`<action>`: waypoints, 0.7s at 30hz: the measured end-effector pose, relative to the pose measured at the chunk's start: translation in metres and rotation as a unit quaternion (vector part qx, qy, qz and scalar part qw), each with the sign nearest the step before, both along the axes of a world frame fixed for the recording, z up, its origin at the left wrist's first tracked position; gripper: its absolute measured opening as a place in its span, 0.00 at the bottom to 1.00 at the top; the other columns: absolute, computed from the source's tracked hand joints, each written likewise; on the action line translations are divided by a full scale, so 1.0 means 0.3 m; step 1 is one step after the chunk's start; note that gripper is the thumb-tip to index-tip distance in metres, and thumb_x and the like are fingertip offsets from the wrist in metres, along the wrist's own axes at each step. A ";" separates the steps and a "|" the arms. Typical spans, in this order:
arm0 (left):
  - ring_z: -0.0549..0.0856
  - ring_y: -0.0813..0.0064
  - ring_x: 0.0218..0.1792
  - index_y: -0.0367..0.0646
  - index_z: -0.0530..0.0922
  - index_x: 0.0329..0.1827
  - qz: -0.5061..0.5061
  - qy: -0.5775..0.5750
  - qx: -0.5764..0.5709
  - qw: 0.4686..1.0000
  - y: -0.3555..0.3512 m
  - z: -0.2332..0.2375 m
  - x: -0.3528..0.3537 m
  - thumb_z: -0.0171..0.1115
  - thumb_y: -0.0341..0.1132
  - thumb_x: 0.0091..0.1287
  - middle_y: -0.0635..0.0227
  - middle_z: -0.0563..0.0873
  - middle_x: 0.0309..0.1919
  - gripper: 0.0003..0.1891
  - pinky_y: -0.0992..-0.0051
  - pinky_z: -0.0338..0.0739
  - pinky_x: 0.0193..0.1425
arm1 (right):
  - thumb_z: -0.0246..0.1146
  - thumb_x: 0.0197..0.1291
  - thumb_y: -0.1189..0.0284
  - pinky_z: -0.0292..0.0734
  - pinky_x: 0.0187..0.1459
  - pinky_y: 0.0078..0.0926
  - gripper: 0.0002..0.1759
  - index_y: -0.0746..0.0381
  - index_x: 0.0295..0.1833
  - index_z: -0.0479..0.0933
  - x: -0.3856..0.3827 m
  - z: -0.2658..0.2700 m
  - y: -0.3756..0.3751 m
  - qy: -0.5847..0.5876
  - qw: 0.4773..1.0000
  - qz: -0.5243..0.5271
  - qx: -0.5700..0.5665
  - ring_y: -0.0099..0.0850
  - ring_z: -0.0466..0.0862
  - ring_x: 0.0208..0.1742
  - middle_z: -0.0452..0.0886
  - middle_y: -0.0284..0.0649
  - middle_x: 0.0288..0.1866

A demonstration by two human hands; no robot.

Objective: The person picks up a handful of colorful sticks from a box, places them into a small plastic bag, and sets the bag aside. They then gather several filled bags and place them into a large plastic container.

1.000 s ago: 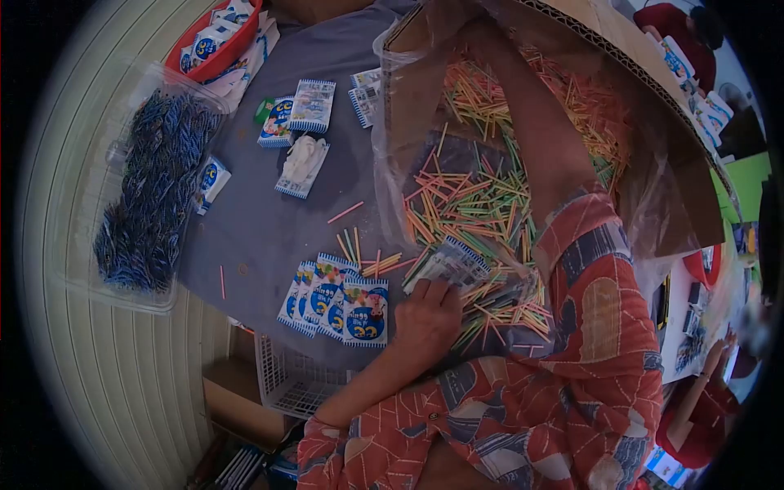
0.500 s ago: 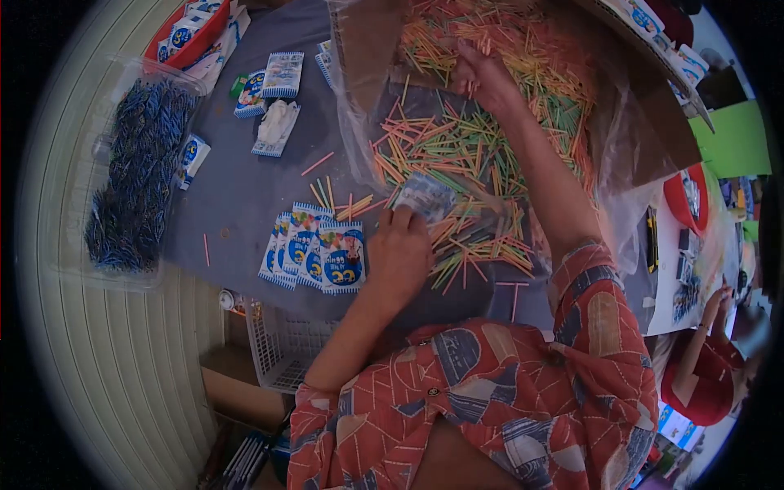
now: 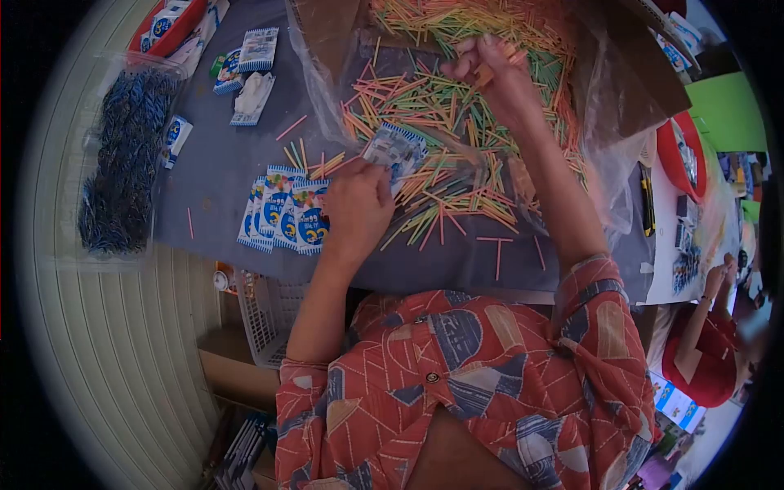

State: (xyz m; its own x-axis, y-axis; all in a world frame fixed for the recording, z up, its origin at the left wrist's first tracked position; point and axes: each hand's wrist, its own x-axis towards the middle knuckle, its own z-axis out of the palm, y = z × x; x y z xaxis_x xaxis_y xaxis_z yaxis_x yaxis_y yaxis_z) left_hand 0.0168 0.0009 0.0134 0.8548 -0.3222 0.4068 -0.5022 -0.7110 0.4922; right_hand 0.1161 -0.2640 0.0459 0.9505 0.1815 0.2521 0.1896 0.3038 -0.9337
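My left hand (image 3: 359,208) pinches the lower edge of a small clear-and-blue packet (image 3: 396,151), which lies among loose coloured sticks. Farther up, my right hand (image 3: 506,82) is closed around a few pink and orange sticks (image 3: 510,53), above a large heap of thin sticks (image 3: 457,110) in pink, yellow, green and orange. Several blue-and-white printed packets (image 3: 282,208) lie overlapping just left of my left hand. Whether the packet in my left hand is open at the top cannot be made out.
A clear plastic tray (image 3: 122,257) of dark blue twisted pieces stands at the left, near a red basin (image 3: 181,37). Cardboard (image 3: 637,73) and plastic film border the heap. A yellow-black cutter (image 3: 648,200) lies at right. Another person in red (image 3: 702,359) works at far right.
The whole view has shifted, with the table appearing higher and farther left. My right hand has moved rightward over the heap and somewhat nearer me, still holding sticks. My left hand keeps the packet.
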 end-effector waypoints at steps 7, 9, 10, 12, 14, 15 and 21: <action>0.82 0.62 0.30 0.35 0.83 0.31 0.007 0.162 -0.388 0.907 0.035 -0.011 -0.020 0.70 0.20 0.50 0.59 0.83 0.28 0.06 0.66 0.77 0.35 | 0.45 0.79 0.55 0.75 0.61 0.43 0.23 0.65 0.53 0.74 -0.221 0.085 0.198 0.003 0.991 0.079 0.112 0.41 0.84 0.51 0.84 0.44 0.39; 0.83 0.61 0.32 0.35 0.82 0.31 0.005 -0.111 -0.154 0.982 0.029 -0.004 -0.020 0.68 0.20 0.50 0.60 0.84 0.30 0.06 0.66 0.79 0.35 | 0.48 0.77 0.54 0.75 0.60 0.43 0.24 0.65 0.52 0.74 -0.231 0.101 0.216 -0.005 0.984 0.080 0.161 0.41 0.84 0.50 0.84 0.44 0.38; 0.83 0.61 0.32 0.35 0.82 0.31 0.006 -0.109 -0.154 0.982 0.020 -0.012 -0.030 0.68 0.20 0.50 0.60 0.84 0.30 0.06 0.66 0.79 0.35 | 0.48 0.77 0.54 0.75 0.60 0.43 0.24 0.65 0.52 0.74 -0.237 0.100 0.218 -0.002 0.984 0.080 0.161 0.41 0.84 0.50 0.84 0.44 0.38; 0.84 0.59 0.35 0.35 0.82 0.32 0.005 -0.106 0.109 0.988 -0.007 -0.033 -0.050 0.67 0.23 0.49 0.60 0.83 0.32 0.06 0.65 0.81 0.36 | 0.49 0.76 0.53 0.76 0.57 0.41 0.24 0.64 0.51 0.75 -0.239 0.094 0.224 0.018 0.990 0.086 0.109 0.39 0.84 0.48 0.84 0.44 0.37; 0.84 0.58 0.36 0.35 0.81 0.32 0.022 -0.076 0.134 0.988 -0.033 -0.001 -0.050 0.66 0.24 0.49 0.60 0.83 0.33 0.07 0.64 0.81 0.36 | 0.49 0.76 0.53 0.77 0.56 0.40 0.24 0.64 0.50 0.75 -0.244 0.049 0.229 0.029 0.991 0.080 0.108 0.38 0.84 0.47 0.84 0.44 0.37; 0.84 0.56 0.36 0.36 0.81 0.31 0.036 -0.047 0.156 0.986 -0.044 0.007 -0.051 0.66 0.26 0.49 0.60 0.83 0.34 0.07 0.64 0.82 0.37 | 0.50 0.76 0.53 0.77 0.54 0.38 0.24 0.64 0.50 0.76 -0.252 0.030 0.227 0.040 0.991 0.071 0.105 0.37 0.84 0.45 0.84 0.43 0.36; 0.86 0.61 0.36 0.36 0.84 0.33 0.025 0.041 0.125 0.991 -0.014 0.061 -0.032 0.65 0.23 0.52 0.59 0.85 0.33 0.06 0.68 0.82 0.36 | 0.48 0.77 0.53 0.75 0.57 0.40 0.24 0.64 0.52 0.75 -0.294 0.018 0.204 0.094 0.990 0.021 0.103 0.39 0.84 0.48 0.84 0.44 0.38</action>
